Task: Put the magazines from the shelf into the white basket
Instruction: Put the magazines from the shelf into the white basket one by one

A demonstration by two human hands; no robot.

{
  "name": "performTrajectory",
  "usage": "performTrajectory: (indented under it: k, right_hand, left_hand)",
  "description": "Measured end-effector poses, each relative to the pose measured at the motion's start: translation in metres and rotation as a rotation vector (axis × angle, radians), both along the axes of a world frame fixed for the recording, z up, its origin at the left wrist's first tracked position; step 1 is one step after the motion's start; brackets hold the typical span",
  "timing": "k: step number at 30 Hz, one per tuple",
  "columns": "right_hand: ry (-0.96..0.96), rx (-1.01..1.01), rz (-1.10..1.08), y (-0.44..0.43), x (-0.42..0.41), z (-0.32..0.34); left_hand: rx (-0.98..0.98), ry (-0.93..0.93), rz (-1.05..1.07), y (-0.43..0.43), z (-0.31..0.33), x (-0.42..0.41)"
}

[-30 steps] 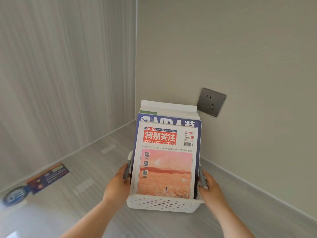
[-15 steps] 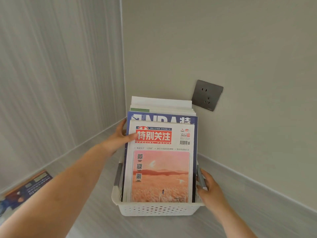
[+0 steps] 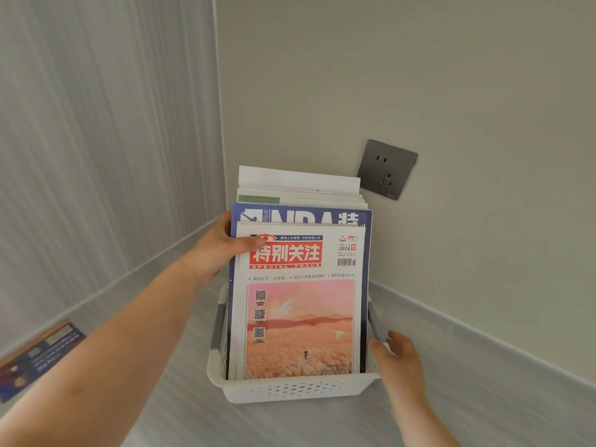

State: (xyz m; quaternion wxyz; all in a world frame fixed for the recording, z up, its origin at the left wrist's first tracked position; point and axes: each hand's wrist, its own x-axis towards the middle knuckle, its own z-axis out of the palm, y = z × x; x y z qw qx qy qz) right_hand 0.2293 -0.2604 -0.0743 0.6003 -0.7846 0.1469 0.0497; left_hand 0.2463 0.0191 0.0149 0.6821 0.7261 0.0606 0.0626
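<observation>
A white perforated basket [image 3: 290, 390] stands on the grey shelf surface in the corner. Several magazines stand upright in it. The front one [image 3: 300, 317] has a red title block and a pink landscape picture. Behind it is a blue-covered magazine [image 3: 303, 216], then white ones [image 3: 298, 182]. My left hand [image 3: 219, 250] grips the upper left edge of the front magazines, thumb across the red title. My right hand [image 3: 398, 358] holds the grey handle on the basket's right side.
One more magazine with a dark blue cover [image 3: 35, 359] lies flat on the shelf at the far left. A dark grey wall socket [image 3: 387, 169] sits on the right wall just behind the basket. Walls close the corner on two sides.
My left hand left the basket's left handle, rose to the magazines' upper left edge and closed its grip there. The right hand stayed on the right handle.
</observation>
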Motion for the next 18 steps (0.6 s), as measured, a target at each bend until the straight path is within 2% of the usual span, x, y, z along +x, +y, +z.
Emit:
performTrajectory:
  k: [4, 7, 9, 13, 18]
  right_hand:
    - [0.262, 0.316, -0.118, 0.004, -0.032, -0.001]
    - [0.420, 0.580, -0.082, 0.019, -0.056, 0.001]
    - [0.464, 0.673, -0.053, 0.035, -0.066, 0.003]
    - [0.475, 0.712, -0.101, 0.056, -0.071, 0.007]
    - [0.540, 0.590, -0.154, 0.072, -0.059, 0.007]
  left_hand:
    - [0.030, -0.057, 0.053, -0.009, 0.008, -0.022]
    - [0.038, -0.086, 0.101, -0.019, 0.012, -0.039]
    - [0.047, -0.088, 0.155, -0.027, 0.015, -0.046]
    - [0.051, -0.106, 0.217, -0.039, 0.021, -0.057]
    - [0.057, -0.169, 0.230, -0.041, 0.018, -0.072]
